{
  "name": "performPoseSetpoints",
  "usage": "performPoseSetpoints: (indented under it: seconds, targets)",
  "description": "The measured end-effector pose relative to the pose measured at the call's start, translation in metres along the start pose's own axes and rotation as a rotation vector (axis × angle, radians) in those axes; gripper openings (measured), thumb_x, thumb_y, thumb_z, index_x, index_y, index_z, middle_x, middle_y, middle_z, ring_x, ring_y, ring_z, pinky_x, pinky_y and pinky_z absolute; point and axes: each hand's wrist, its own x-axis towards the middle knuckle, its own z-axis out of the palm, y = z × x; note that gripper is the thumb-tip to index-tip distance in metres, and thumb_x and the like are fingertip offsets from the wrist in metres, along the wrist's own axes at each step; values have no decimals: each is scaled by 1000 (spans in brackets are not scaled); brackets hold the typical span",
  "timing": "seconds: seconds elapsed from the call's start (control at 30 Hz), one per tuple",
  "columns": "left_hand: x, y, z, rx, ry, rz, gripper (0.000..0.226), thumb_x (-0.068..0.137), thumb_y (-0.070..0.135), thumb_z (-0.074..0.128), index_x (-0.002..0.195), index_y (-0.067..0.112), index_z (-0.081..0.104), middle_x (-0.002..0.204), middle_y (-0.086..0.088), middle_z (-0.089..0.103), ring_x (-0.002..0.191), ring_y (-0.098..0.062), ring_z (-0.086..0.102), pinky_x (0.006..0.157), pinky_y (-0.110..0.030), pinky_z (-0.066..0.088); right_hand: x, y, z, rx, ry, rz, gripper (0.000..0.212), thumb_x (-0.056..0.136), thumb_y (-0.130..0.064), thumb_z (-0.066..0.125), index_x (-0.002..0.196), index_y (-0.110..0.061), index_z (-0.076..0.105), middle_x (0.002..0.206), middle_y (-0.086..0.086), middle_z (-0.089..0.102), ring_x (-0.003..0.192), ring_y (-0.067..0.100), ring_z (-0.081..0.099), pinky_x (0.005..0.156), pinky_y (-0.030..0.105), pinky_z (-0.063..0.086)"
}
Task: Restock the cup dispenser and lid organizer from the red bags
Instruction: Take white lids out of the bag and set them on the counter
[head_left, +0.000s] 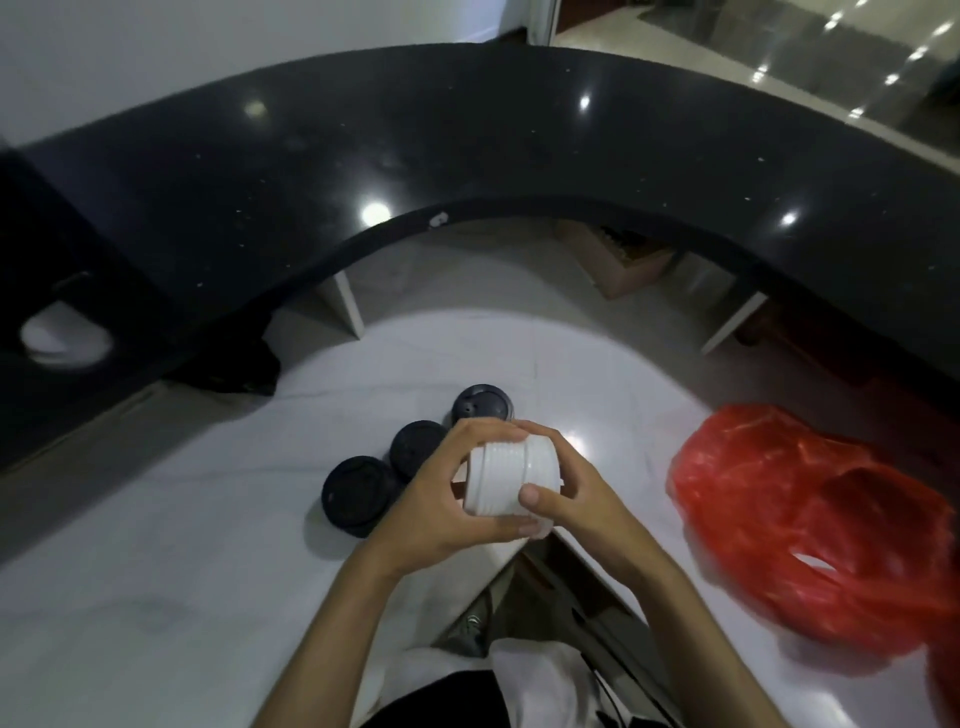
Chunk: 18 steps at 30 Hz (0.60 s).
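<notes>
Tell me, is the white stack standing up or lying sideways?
Sideways. The white stack is held on its side between the left hand and right hand, above the table.

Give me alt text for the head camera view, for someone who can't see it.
Both hands, left hand and right hand, hold a stack of white lids above a white counter. Three black lids lie beside them, a red bag to the right.
</notes>
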Motion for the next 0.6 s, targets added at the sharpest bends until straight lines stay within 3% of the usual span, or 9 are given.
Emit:
performPoseSetpoints:
  seconds: [0.2, 0.37, 0.47, 0.6]
  targets:
    - [-9, -4, -19, 51, 98, 21, 71, 71, 27, 98, 128, 45, 59, 135, 13, 52, 133, -15, 53, 100, -25, 53, 14, -3, 27, 24, 7, -21, 72, 72, -54, 81, 138, -37, 57, 133, 0, 64, 119, 21, 67, 87, 37, 61]
    - [-10, -13, -21, 58, 125, 56, 74, 71, 23, 98, 131, 38, 58, 136, 13, 51, 135, -15, 51, 102, -25, 51, 18, -7, 41, -12, -59, -2, 79, 80, -62, 70, 149, -39, 39, 131, -21, 62, 124, 2, 63, 94, 22, 55]
    - [-10, -18, -23, 33, 86, 32, 75, 70, 21, 99, 132, 31, 58, 136, 16, 50, 137, -14, 50, 103, -24, 50, 20, -5, 48, 4, -106, 38, 85, 86, -63, 65, 157, -43, 24, 146, -20, 54, 131, -3, 58, 98, 15, 50]
    - [-9, -21, -36, 18, -27, -30, 75, 69, 22, 100, 130, 35, 59, 134, 20, 52, 132, -8, 53, 99, -20, 50, 18, -2, 50, 52, -128, 64, 72, 94, -49, 64, 155, -44, 26, 148, -19, 51, 132, -2, 57, 100, 19, 51]
